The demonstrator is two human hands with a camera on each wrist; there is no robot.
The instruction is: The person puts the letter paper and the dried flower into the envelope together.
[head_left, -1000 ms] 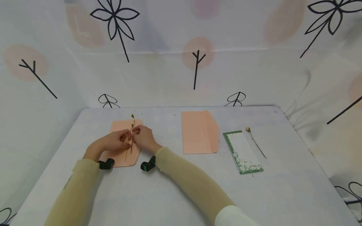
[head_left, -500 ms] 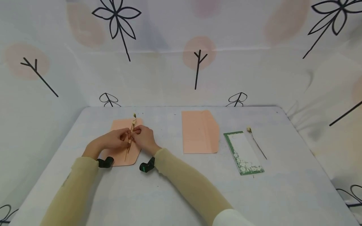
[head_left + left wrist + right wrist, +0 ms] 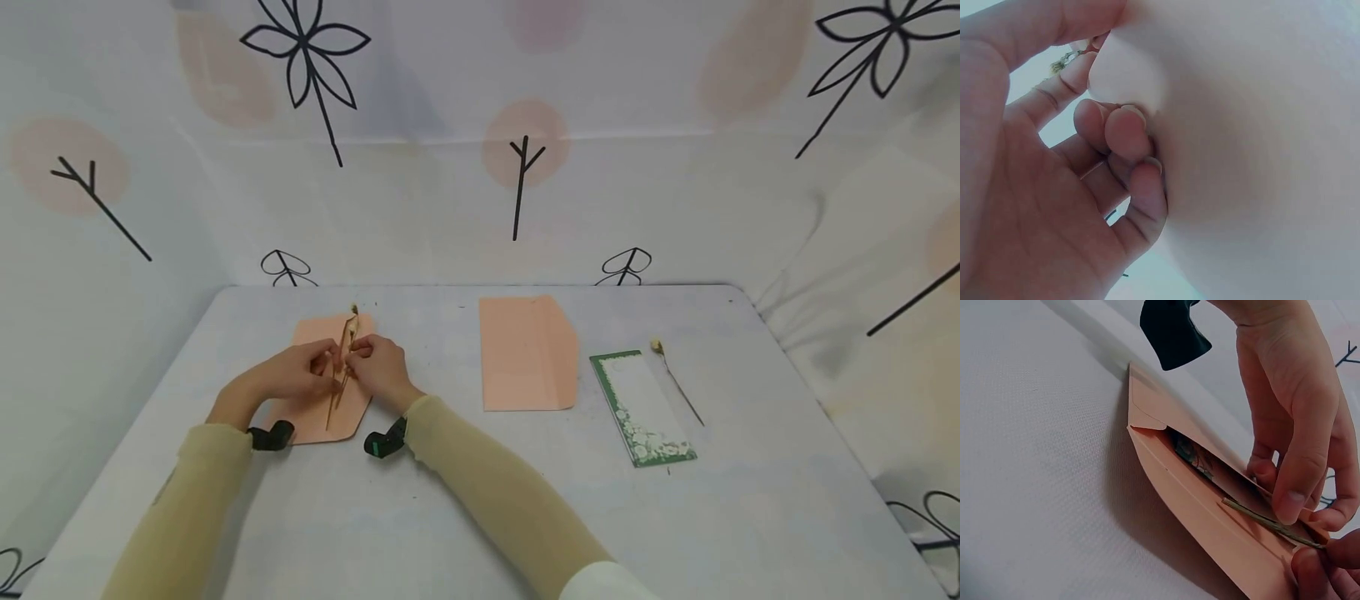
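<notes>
Since a second ago, the lower stem end of the dried flowers (image 3: pixel 352 335) has swung leftward, and the peach envelope (image 3: pixel 311 417) beneath them gapes wider. Head view: the left hand (image 3: pixel 302 372) pinches the envelope's edge, while the right hand (image 3: pixel 381 367) pinches the flowers over its middle. To their right on the table (image 3: pixel 712 517) lie another envelope (image 3: pixel 528 354), a green-bordered card (image 3: pixel 643 408) and a lone dried flower (image 3: pixel 678 383). Left wrist view: the left hand's fingers curl against a pale surface, too blurred to identify; a yellowish flower head (image 3: pixel 1061 65) shows beyond. Right wrist view: the stem (image 3: pixel 1254 517) slants over the envelope's mouth, gripped between right fingertips, and a dark patterned piece (image 3: pixel 1191 453) sits inside.
</notes>
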